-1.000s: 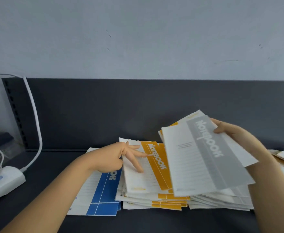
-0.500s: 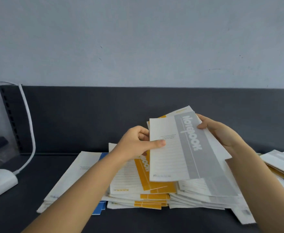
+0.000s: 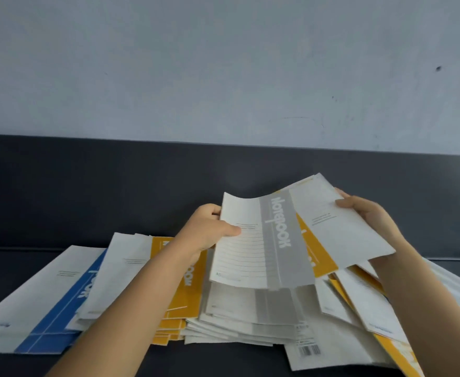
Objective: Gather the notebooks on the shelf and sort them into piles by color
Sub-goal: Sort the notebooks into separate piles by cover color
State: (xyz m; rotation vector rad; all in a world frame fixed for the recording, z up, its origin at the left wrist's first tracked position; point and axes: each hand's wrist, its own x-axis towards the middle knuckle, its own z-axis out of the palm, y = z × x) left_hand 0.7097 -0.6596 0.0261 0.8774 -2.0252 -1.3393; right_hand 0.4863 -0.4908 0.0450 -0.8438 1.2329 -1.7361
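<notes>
The grey notebook point(image 3: 264, 240) is hanging in the air over the middle of the shelf point(image 3: 19, 262), top edge curling. The left hand point(image 3: 207, 229) is pinching its left edge, thumb pressing on the cover and fingers tucked behind. Overlapping it, a yellow notebook point(image 3: 340, 229) is being gripped at its far right edge by the right hand point(image 3: 367, 213), thumb on top. Underneath, a grey pile point(image 3: 250, 308) is sitting mid-shelf. A yellow pile point(image 3: 166, 254) is touching its left side, a blue pile point(image 3: 60, 308) is lying toward the left end, and a mixed heap point(image 3: 359, 308) is sprawling rightward.
</notes>
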